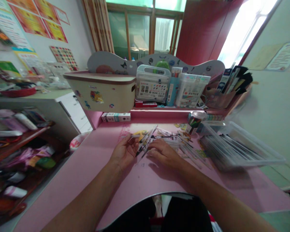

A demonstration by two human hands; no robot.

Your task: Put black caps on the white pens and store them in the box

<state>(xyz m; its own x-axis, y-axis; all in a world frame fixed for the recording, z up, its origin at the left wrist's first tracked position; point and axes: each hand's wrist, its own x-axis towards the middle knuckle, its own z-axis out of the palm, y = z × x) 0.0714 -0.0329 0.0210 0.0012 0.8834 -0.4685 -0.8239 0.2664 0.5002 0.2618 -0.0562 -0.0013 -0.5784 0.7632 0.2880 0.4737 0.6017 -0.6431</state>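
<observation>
Left hand (124, 152) grips a bundle of pens (146, 140); right hand (163, 153) rests open beside it on the table (91, 174).

At our table (91, 167), left hand (124, 153) and right hand (163, 153) flank a bundle of pens (146, 138) at centre. Loose pens (183, 145) lie at two o'clock, a can (194, 121) behind them at one, a tray (241, 148) at three. On the raised shelf (159, 111) at twelve stand marker cases (152, 83); a lidded bin (103, 91) sits at eleven.
</observation>
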